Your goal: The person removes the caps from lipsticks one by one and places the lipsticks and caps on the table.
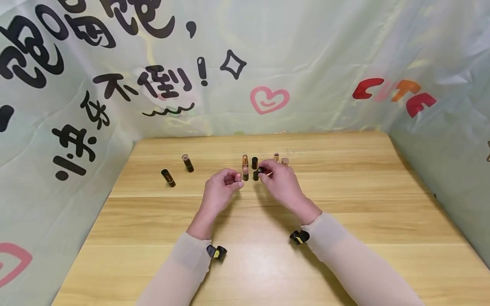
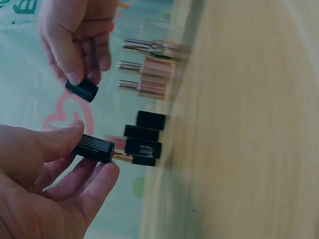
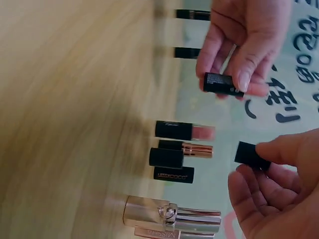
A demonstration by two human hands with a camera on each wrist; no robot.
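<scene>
We pinch an uncapped lipstick (image 3: 219, 84) in our left hand (image 1: 221, 190), its long axis roughly upright above the counter (image 1: 363, 191), pink end up. Our right hand (image 1: 284, 183) pinches a black cap (image 3: 248, 155) to the lipstick's right, the two still apart.

Head cam crops the table (image 1: 252, 276) at its near edge, and the right hand (image 1: 282, 183) partly hides the gold lipsticks (image 1: 285, 161). Print on the held black lipstick (image 2: 94, 148) is too blurry.
</scene>
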